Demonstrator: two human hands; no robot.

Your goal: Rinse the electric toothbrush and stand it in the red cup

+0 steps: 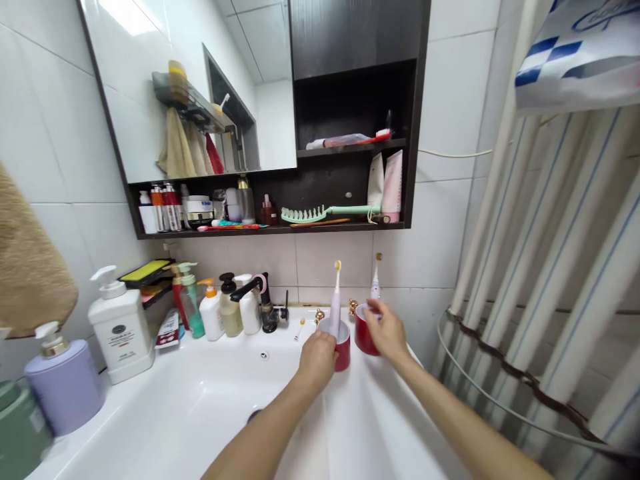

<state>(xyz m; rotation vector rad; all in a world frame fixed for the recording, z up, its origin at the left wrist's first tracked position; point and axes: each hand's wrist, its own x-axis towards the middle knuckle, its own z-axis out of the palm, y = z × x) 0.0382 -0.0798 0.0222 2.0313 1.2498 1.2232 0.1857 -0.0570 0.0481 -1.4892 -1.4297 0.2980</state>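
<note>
Two red cups stand side by side on the right part of the white sink top. The left cup [343, 353] holds an upright pale pink electric toothbrush [336, 300]. My left hand [319, 357] is closed round the left side of this cup, its fingers partly hidden. A second toothbrush [375, 283], white with a brownish head, stands in or just behind the right cup [364, 333]. Against that cup's right side lies my right hand [389, 328], its fingers curved round the rim. Behind the cups are small gold ornaments [353, 307].
The sink basin [215, 393] lies left of the cups, with a black faucet [269, 310] behind it. Pump bottles [231, 310] line the left ledge. Above hangs a dark shelf cabinet [350, 230] with toiletries. A pleated white curtain [540, 267] hangs at the right.
</note>
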